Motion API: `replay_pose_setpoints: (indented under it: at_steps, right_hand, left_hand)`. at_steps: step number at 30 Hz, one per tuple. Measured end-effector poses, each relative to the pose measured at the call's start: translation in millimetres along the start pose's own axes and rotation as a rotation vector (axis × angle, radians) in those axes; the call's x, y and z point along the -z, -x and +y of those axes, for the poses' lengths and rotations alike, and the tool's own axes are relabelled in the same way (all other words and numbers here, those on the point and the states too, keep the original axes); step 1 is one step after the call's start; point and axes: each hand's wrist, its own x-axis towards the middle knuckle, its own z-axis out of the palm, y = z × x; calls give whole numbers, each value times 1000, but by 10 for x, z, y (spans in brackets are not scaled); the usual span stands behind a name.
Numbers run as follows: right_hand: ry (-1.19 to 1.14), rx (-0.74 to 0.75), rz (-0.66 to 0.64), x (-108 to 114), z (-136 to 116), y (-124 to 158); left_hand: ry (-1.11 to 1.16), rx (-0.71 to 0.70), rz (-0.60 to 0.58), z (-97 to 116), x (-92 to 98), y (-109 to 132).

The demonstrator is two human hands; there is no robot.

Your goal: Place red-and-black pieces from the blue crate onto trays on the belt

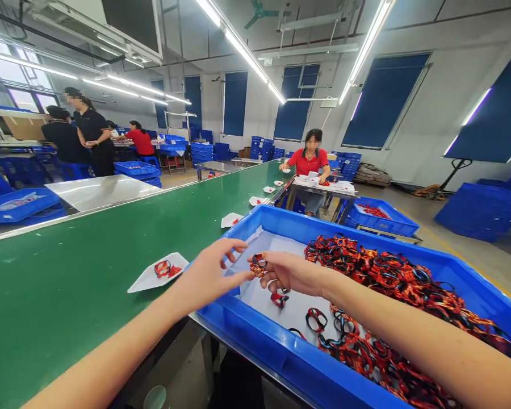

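Observation:
My right hand pinches a small ring-shaped piece, black with shiny orange-red parts, between thumb and fingers above a blue tray. To its left is my left hand, its fingers apart and curved toward that piece. The left thumb tip comes up to the ring's lower edge; whether it touches I cannot tell. Loose ring pieces lie on white paper in the tray, and a large heap of similar ones fills its right side, partly hidden behind my right forearm.
A green conveyor belt runs along the left. On it, a white paper dish with red pieces sits beside my left hand, and several more dishes stand farther up. Beyond the tray, a person in red sits at a small table. Another blue tray stands behind.

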Motion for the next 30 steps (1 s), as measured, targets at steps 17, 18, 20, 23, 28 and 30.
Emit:
replay_pose_setpoints:
  at_steps: [17,18,20,23,28,30]
  right_hand:
    - [1352,-142,115,41,107,109]
    - [1411,-163,85,13,145,114]
    - [1443,-182,30,-55,206,106]
    - [1431,-146,34,-70,240,73]
    - [1352,-80,111,168,241,93]
    - [1308,-42,144,79,264,91]
  left_hand:
    - [311,94,-40,-40,-208,-67]
    - [356,106,-30,-40,-204,-65]
    - [429,129,-11,-38,-190,-53]
    - [508,145,-3,-35,-179,-44]
    - [612,138,-5,-40,-260,-139]
    - [629,105,24,-47,-223,-97]
